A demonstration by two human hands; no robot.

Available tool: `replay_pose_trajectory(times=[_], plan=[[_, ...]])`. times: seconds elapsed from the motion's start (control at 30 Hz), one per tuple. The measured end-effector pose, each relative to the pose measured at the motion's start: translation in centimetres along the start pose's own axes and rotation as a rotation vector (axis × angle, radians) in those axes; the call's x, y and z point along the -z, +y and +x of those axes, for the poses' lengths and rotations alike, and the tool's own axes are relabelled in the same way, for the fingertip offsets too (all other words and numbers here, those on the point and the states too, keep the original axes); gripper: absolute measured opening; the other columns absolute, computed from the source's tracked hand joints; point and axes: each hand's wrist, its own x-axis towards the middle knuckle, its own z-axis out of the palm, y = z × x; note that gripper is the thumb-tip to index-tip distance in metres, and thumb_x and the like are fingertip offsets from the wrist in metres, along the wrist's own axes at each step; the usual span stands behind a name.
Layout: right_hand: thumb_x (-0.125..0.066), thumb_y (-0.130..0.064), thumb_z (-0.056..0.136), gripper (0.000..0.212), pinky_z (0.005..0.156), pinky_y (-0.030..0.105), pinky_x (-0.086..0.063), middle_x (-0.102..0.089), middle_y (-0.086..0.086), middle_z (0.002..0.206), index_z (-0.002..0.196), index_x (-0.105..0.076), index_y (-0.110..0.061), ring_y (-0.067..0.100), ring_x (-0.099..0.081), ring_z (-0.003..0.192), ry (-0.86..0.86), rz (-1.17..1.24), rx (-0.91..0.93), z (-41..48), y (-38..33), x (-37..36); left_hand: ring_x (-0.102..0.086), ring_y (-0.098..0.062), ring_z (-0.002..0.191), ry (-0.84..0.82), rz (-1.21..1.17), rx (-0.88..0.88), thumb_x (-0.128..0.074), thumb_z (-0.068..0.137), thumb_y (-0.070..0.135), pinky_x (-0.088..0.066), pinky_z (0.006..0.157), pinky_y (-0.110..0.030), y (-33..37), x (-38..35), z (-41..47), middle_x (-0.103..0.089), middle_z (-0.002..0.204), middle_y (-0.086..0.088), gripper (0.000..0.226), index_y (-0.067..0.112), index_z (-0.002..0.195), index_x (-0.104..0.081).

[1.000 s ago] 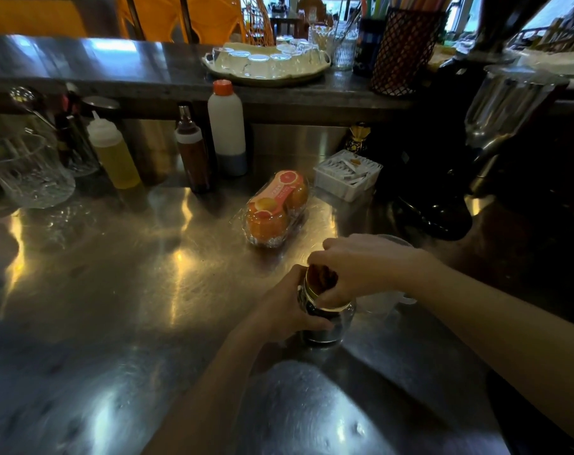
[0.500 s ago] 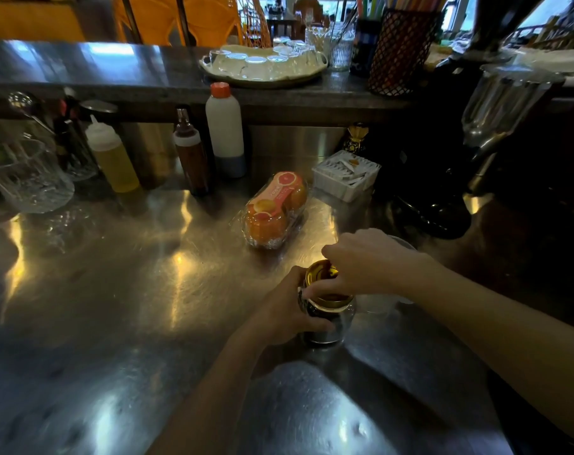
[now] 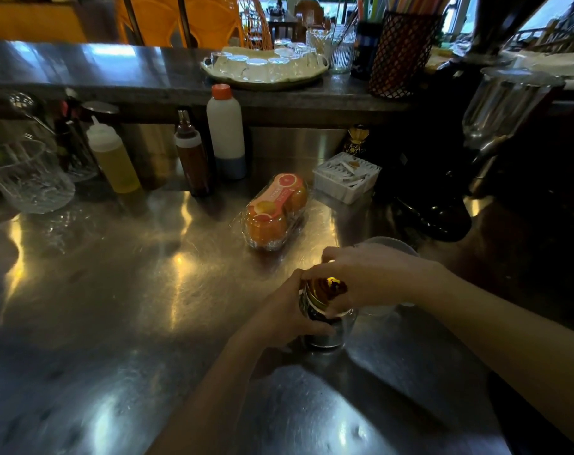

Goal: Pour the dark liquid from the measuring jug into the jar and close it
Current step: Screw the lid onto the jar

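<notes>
A small glass jar [image 3: 339, 330] holding dark liquid stands upright on the steel counter [image 3: 131, 307]. My left hand [image 3: 285, 315] wraps around its left side and holds it steady. My right hand [image 3: 367, 279] sits on top, fingers closed on the gold lid [image 3: 325, 290], which is partly hidden by the fingers. Directly behind my right hand stands the clear measuring jug [image 3: 389, 246], mostly hidden; I cannot tell what is in it.
A clear pack of oranges [image 3: 274, 213] lies just beyond the jar. Squeeze bottles [image 3: 113, 156], a brown bottle [image 3: 192, 156] and a white bottle [image 3: 225, 131] line the back. A white sachet box [image 3: 346, 180], a black machine [image 3: 443, 178] on the right, glassware [image 3: 26, 178] at far left.
My right hand has turned on the lid, its fingers shifting round the top of the jar. The left hand keeps its hold; the jar stays in place.
</notes>
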Motion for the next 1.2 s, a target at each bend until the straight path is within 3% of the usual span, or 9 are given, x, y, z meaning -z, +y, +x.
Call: replay_pose_trajectory(times=[0.1,0.2,0.37,0.5,0.6,0.73,0.9,1.0,1.2], plan=[[-0.037,-0.066,0.082,0.058,0.055,0.021,-0.034,-0.060,0.002,0.107,0.122,-0.047,-0.026,0.010,-0.048,0.073,0.176,-0.115,-0.034,0.3,-0.2,0.1,-0.035,0.042,0.084,-0.012,0.005,-0.024,-0.088,0.060,0.030,-0.031,0.064,0.012,-0.1,0.0,-0.1,-0.046,0.099,0.031,0.084,0.043,0.119,-0.030],[-0.037,-0.065,0.080,0.060,0.070,0.031,-0.047,-0.045,0.004,0.130,0.132,-0.031,-0.035,0.018,-0.049,0.101,0.096,-0.052,0.130,-0.3,0.2,-0.6,-0.040,0.038,0.088,-0.060,-0.031,-0.029,-0.088,0.061,0.026,-0.034,0.065,0.011,0.0,0.4,-0.3,-0.048,0.103,0.028,0.084,0.040,0.122,-0.031],[-0.035,-0.062,0.083,0.061,0.073,0.033,-0.046,-0.052,0.013,0.120,0.133,-0.033,-0.026,0.024,-0.054,0.097,0.121,-0.119,0.237,-0.9,0.5,-1.6,-0.054,-0.010,0.119,-0.210,-0.098,-0.016,-0.087,0.061,0.016,-0.052,0.093,-0.028,0.6,1.8,0.1,-0.055,0.125,0.006,0.083,0.026,0.128,-0.040],[-0.041,-0.059,0.083,0.061,0.057,0.031,-0.046,-0.056,0.017,0.109,0.127,-0.042,-0.017,0.027,-0.058,0.077,0.164,-0.108,0.233,-0.5,0.4,-2.4,-0.057,-0.010,0.117,-0.212,-0.186,-0.043,-0.087,0.059,0.007,-0.053,0.093,-0.031,0.5,1.7,0.0,-0.058,0.123,0.001,0.078,0.023,0.123,-0.046],[-0.041,-0.061,0.080,0.059,0.048,0.026,-0.040,-0.059,0.016,0.097,0.120,-0.046,-0.017,0.024,-0.057,0.058,0.248,-0.104,0.181,-0.4,0.2,-3.3,-0.059,0.008,0.104,-0.090,-0.199,-0.070,-0.088,0.059,0.006,-0.049,0.079,-0.008,0.6,0.5,-1.0,-0.061,0.112,0.009,0.074,0.031,0.116,-0.048],[-0.041,-0.059,0.078,0.053,0.043,0.023,-0.034,-0.060,0.014,0.082,0.110,-0.053,-0.018,0.022,-0.050,0.045,0.393,-0.074,0.071,-0.3,-0.5,-4.4,-0.063,-0.010,0.106,0.234,-0.238,0.027,-0.087,0.055,0.029,-0.050,0.095,-0.044,1.7,-3.1,-2.5,-0.067,0.112,0.008,0.074,0.033,0.119,-0.050],[-0.031,-0.063,0.078,0.061,0.046,0.029,-0.044,-0.061,0.015,0.086,0.107,-0.057,-0.016,0.029,-0.055,0.052,0.470,-0.084,-0.250,0.1,-2.7,-5.3,-0.058,-0.008,0.106,0.529,-0.038,0.043,-0.072,0.053,0.051,-0.032,0.100,-0.039,2.6,-5.8,-2.9,-0.066,0.110,0.014,0.064,0.044,0.112,-0.046],[-0.033,-0.067,0.078,0.066,0.048,0.030,-0.045,-0.062,0.013,0.088,0.106,-0.056,-0.013,0.027,-0.056,0.058,0.467,-0.071,-0.300,0.1,-2.6,-5.1,-0.062,-0.015,0.107,0.295,-0.212,0.053,-0.085,0.051,0.038,-0.050,0.095,-0.047,1.4,-3.4,-2.1,-0.068,0.109,0.011,0.068,0.045,0.109,-0.050],[-0.041,-0.065,0.080,0.066,0.049,0.028,-0.046,-0.062,0.011,0.097,0.116,-0.048,-0.010,0.020,-0.056,0.068,0.353,-0.069,0.175,0.0,-0.2,-4.0,-0.060,-0.010,0.114,-0.243,-0.190,-0.014,-0.089,0.049,0.024,-0.052,0.094,-0.029,0.3,2.4,0.1,-0.062,0.122,0.007,0.080,0.043,0.117,-0.050]])
